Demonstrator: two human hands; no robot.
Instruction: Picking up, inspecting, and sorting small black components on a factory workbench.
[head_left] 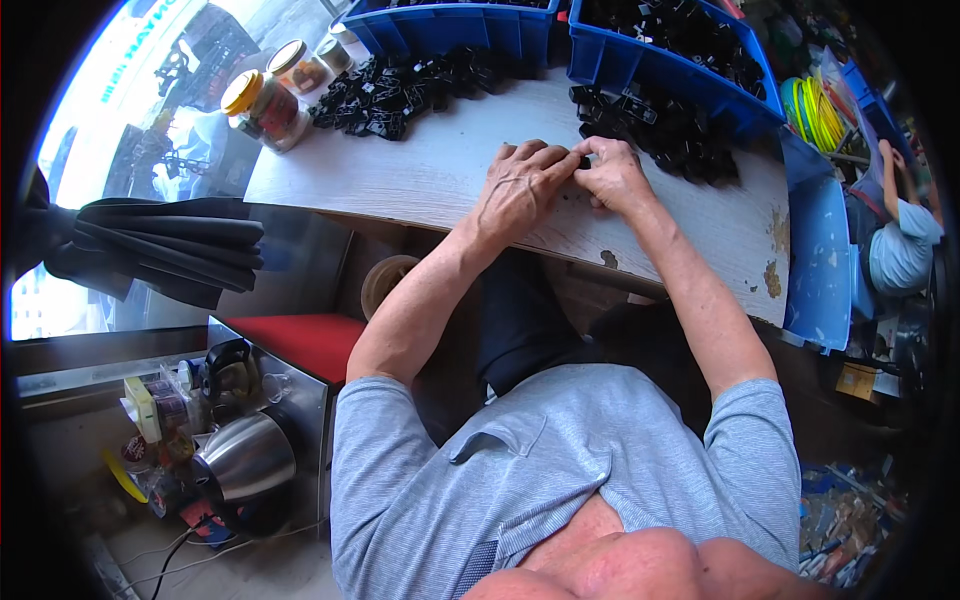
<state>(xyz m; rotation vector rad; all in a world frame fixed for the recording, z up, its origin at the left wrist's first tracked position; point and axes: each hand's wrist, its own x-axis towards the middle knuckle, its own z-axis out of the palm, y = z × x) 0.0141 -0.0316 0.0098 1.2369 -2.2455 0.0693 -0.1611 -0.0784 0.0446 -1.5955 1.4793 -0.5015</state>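
Over the white wooden table (pixel 420 190), my left hand (pixel 525 185) and my right hand (pixel 612 172) meet near its middle. Between their fingertips is a small black plastic part (pixel 584 162), mostly covered. My right thumb and fingers pinch it. The left hand's fingers are bent in against it, back of the hand up. Beyond my left hand lies a heap of black plastic parts (pixel 385 100). A second heap of black parts (pixel 670 140) spreads just past my right hand.
Two blue crates (pixel 450 32) (pixel 665 72) filled with black parts stand along the far side. Jars (pixel 265 110) stand at the far left corner. A light blue bin (pixel 818 265) adjoins the right edge. A metal kettle (pixel 245 458) is at lower left; another person (pixel 900 245) works at right.
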